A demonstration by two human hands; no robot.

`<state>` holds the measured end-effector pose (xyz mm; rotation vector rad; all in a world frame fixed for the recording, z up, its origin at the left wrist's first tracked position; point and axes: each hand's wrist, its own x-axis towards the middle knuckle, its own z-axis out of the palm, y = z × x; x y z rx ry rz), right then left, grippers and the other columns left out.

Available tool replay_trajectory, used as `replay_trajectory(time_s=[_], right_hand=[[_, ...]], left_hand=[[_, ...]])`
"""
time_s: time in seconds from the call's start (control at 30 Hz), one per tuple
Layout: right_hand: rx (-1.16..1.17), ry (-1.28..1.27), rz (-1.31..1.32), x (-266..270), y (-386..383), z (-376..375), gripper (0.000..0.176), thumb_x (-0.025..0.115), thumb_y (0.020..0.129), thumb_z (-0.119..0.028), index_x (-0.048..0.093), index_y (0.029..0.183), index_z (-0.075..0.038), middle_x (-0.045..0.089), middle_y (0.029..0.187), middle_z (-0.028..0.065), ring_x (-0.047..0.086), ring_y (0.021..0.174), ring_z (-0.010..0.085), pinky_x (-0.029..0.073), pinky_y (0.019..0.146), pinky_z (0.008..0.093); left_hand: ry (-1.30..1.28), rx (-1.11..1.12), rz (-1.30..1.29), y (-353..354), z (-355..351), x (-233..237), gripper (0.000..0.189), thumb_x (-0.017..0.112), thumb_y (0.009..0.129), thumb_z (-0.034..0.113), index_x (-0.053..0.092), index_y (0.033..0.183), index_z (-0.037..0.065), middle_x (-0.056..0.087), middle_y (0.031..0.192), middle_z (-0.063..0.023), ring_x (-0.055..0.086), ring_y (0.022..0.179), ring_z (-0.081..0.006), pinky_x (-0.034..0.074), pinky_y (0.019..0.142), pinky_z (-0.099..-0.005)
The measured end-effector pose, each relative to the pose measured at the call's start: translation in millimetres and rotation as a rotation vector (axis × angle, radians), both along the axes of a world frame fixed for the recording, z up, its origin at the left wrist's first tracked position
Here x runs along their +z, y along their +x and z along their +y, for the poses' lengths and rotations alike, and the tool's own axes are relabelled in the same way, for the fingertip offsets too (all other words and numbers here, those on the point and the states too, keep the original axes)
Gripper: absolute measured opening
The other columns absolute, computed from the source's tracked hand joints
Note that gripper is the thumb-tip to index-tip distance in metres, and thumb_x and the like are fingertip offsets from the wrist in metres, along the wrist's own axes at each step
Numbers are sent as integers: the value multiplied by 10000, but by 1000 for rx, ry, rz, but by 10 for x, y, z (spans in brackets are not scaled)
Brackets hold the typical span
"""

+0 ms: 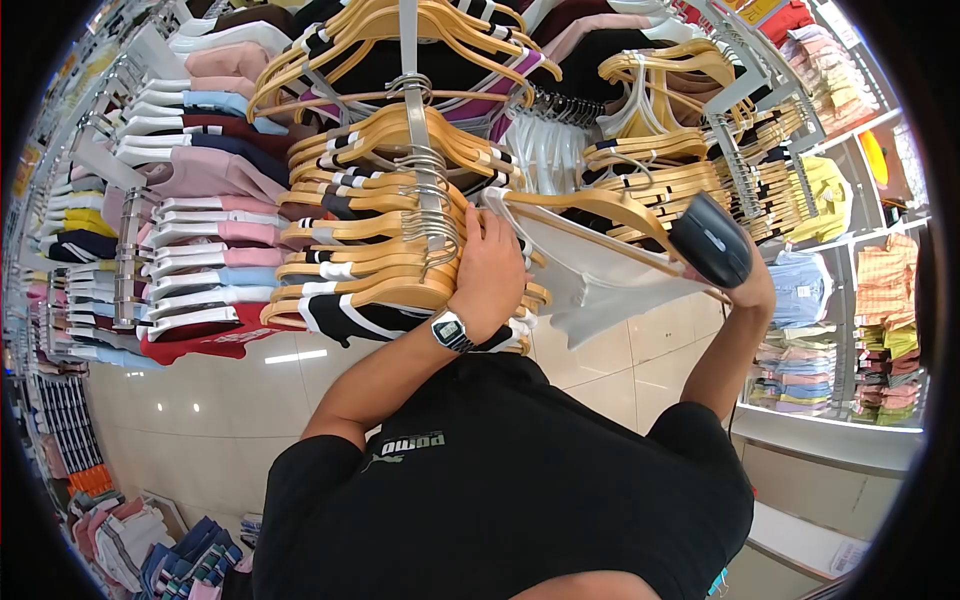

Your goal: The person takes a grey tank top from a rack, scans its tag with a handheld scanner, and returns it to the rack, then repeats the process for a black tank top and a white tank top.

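Observation:
My left hand [492, 265] lies against the ends of a row of wooden hangers [400, 255], fingers stretched out and slightly apart; a watch is on that wrist. Just right of these fingers, a white sleeveless top [590, 270] hangs tilted from a wooden hanger [600, 208], swung out from the row. My right hand [752, 285] is closed round a black handheld barcode scanner [712, 240], whose head covers the right end of that hanger. Most of the right fingers are hidden behind the scanner.
A metal rail [418, 125] carries the hangers in front of me. Pink, blue and white garments [215, 235] hang at left. More wooden hangers [680, 190] crowd the right rack. Lit wall shelves [845, 400] stand at far right, and folded clothes [190, 560] lie low at left.

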<state>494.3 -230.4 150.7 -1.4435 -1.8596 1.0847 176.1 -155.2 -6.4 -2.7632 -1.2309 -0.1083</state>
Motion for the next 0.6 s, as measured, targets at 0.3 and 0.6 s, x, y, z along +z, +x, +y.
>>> replay_trajectory(time_s=[0.3,0.6], right_hand=[[116,-4,-184,-150,-630,840,530,882,721,-114,634,1173,8,721,1001,82,609,863,131,513,838,306],[265,11,-81,-290,-1112,1485,534,897,704,-116,642,1160,-4,726,1014,64,589,863,120,503,852,308]], left_hand=[[-37,2,79,4,-24,47,746,604,908,540,563,1293,-97,572,1277,-212,432,1305,-357,197,1180,-575],[35,6,200,28,-60,69,714,556,942,519,563,1306,-95,571,1305,-242,447,1306,-409,221,1161,-586]])
